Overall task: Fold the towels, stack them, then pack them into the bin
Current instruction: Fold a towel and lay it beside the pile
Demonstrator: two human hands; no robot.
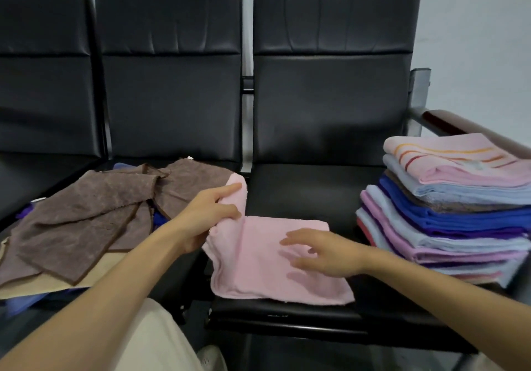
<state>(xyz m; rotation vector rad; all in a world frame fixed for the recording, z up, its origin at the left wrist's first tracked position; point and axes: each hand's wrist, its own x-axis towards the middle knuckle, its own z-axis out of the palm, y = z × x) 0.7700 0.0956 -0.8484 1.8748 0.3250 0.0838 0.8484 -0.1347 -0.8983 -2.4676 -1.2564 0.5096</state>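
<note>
We record pink towel [275, 258]: plain pale pink, no pattern. Brown towels [86, 215]: mottled taupe, darker brown edging. Beige cloth [94, 273]: plain. Blue-violet fabric [161, 217]: mostly covered, exact shade unclear to us. Stack [431, 227]: we count layers of light blue, royal blue, purple, lilac, brown, coral red at lower edge. Top towel [448, 158]: pink with orange and dark red stripes. Seats [316, 97]: black. Armrest [442, 119]: dark reddish brown. Wall [474, 26]: pale grey.

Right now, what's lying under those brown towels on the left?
Beneath the brown towels, blue-purple cloth and a beige cloth peek out; how many more lie there is covered.
</note>
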